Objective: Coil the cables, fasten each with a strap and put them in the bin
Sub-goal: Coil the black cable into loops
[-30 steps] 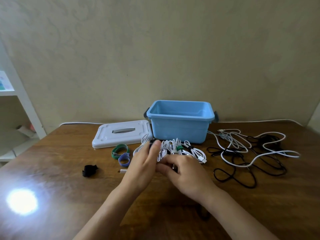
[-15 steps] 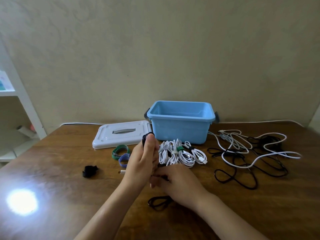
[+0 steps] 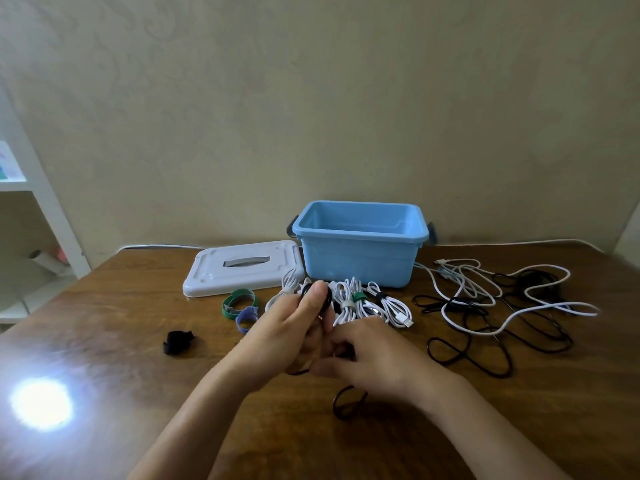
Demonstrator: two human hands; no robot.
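Taking the blue bin (image 3: 360, 258) as the landmark and reading left to right: well to its left and nearer the person a black strap (image 3: 177, 342) lies on the desk (image 3: 104, 341), then a green strap (image 3: 239, 303) and a purple strap (image 3: 246, 317) beside the white lid (image 3: 242, 268).

Just in front of the bin sit the white coiled cables (image 3: 367, 303), already strapped but not yet in the bin.

The step in hand looks like coiling: the left hand (image 3: 287, 334) is raised in front of the bin, its grip closed around loops of a black cable (image 3: 323, 299), thumb pressing the coil. The right hand (image 3: 374, 358) meets it, fingers curled; it seems to pinch the same cable, though the contact is hidden. A loose loop (image 3: 348, 403) hangs below.

To the right of the bin lies the tangled pile of cables (image 3: 502, 306).

Next, likely: wind the slack, then reach for a strap without letting the coil spring open.
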